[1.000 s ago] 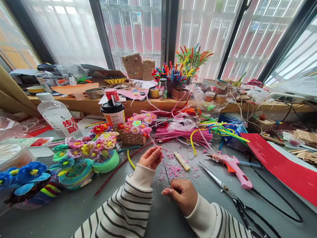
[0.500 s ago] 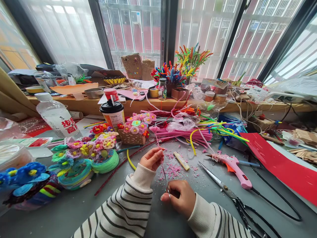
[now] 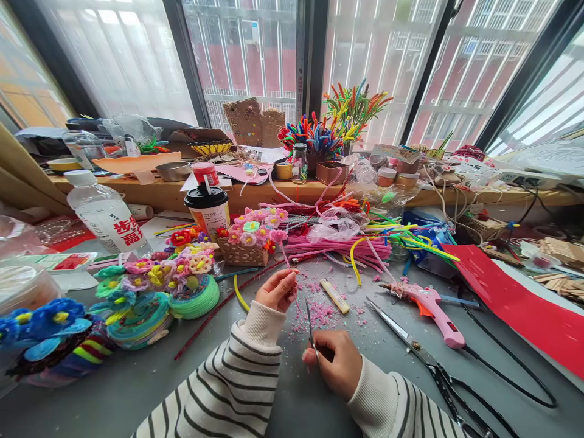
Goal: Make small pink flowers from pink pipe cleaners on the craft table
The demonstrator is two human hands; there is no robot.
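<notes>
A thin pink pipe cleaner (image 3: 286,257) is pinched between the thumb and fingers of my left hand (image 3: 277,291). Its upper part rises toward a pink flower, and a thin lower end hangs below the fingers. My right hand (image 3: 337,364) grips a small pair of scissors (image 3: 310,322) with the blades pointing up, a little right of the hanging end and apart from it. Pink fluff clippings (image 3: 319,316) lie scattered on the grey table (image 3: 301,401) beyond the hands. Among them rests a cream-coloured stick-like piece (image 3: 334,296).
Large scissors (image 3: 414,347) and a pink glue gun (image 3: 431,307) with a cord lie at right. Pipe-cleaner flower pots (image 3: 194,298) stand at left. A flower box (image 3: 244,252), lidded cup (image 3: 207,210) and pink pipe-cleaner bundle (image 3: 337,248) sit behind. Red sheet (image 3: 524,310) lies far right.
The scissors have swung more upright and away from the pipe cleaner's lower end. My left hand has shifted slightly left and the pipe cleaner's top has dropped a little.
</notes>
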